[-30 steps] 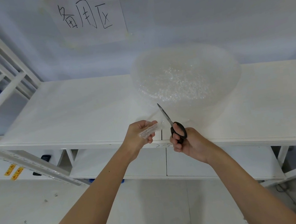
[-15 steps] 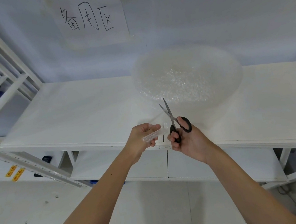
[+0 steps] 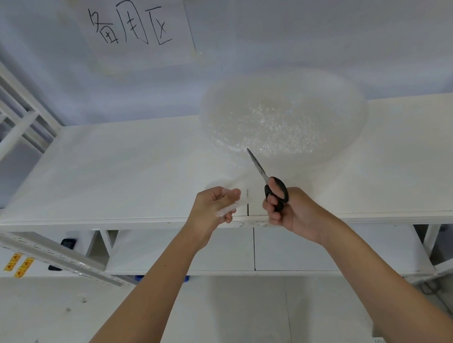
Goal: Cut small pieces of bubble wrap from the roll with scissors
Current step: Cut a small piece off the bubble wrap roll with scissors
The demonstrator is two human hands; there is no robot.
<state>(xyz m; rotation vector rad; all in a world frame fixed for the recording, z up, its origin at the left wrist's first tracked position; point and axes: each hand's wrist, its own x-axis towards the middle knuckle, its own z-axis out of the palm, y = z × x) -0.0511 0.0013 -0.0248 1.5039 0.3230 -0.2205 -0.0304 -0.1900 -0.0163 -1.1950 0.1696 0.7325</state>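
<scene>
Our left hand [image 3: 216, 209] pinches a hard-to-see bubble wrap piece [image 3: 229, 208]; our right hand [image 3: 291, 212] grips closed scissors [image 3: 269, 183], both just before the roll [image 3: 283, 116] on the desk [image 3: 118, 170].

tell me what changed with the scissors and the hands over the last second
The scissors in the right hand opened half a second ago and have closed again, blades pointing at the bubble wrap roll. The left hand still grips a small bubble wrap piece. The roll stayed on the shelf.
</scene>
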